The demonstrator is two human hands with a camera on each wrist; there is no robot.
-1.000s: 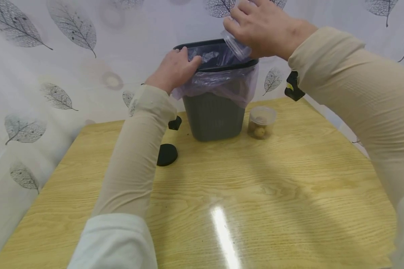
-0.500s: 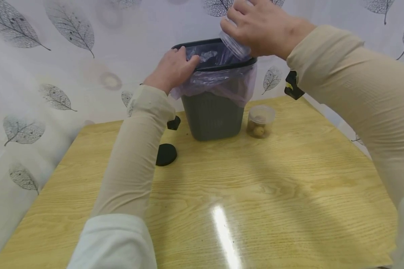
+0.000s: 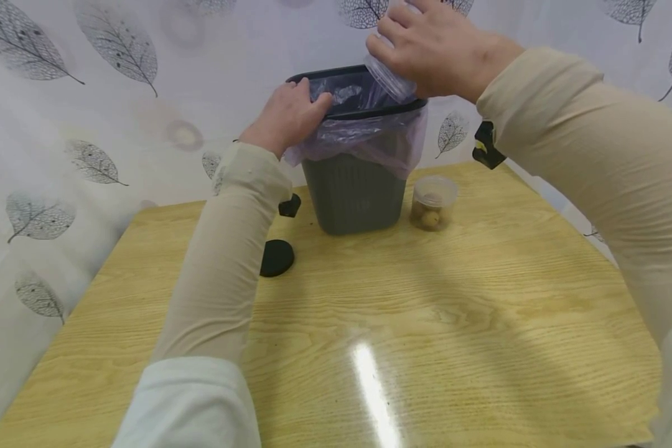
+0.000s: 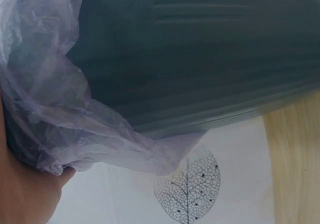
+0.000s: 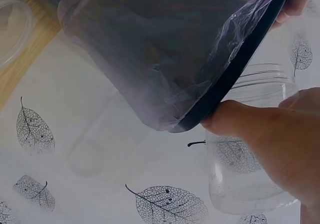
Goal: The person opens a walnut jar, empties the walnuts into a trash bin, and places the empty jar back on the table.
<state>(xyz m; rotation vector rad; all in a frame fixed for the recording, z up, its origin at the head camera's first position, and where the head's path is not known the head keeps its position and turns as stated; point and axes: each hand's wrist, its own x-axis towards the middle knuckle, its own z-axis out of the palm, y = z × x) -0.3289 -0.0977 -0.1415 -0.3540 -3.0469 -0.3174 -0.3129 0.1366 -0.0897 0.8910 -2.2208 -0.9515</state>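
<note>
A dark grey trash bin (image 3: 355,199) with a thin purple bag (image 3: 369,140) folded over its rim stands at the back of the table. My left hand (image 3: 288,118) grips the bin's left rim, fingers over the edge and bag. Above the right side of the bin's mouth, my right hand (image 3: 434,53) holds a clear jar (image 3: 391,81), tilted mouth down. In the right wrist view the jar (image 5: 232,184) looks see-through, with nothing visible inside, and its threaded neck lies beside the bin's black rim (image 5: 220,93). The bottom of the bin's inside is hidden.
Right of the bin stands another clear tub (image 3: 437,186) with brownish round things in its bottom. A black disc (image 3: 277,257) lies on the wooden table (image 3: 336,298), partly behind my left forearm. A leaf-patterned wall covering (image 3: 201,74) rises close behind the bin.
Almost nothing moves. Both hands keep their hold and the jar stays tilted over the bin; the whole view shifts slightly.
</note>
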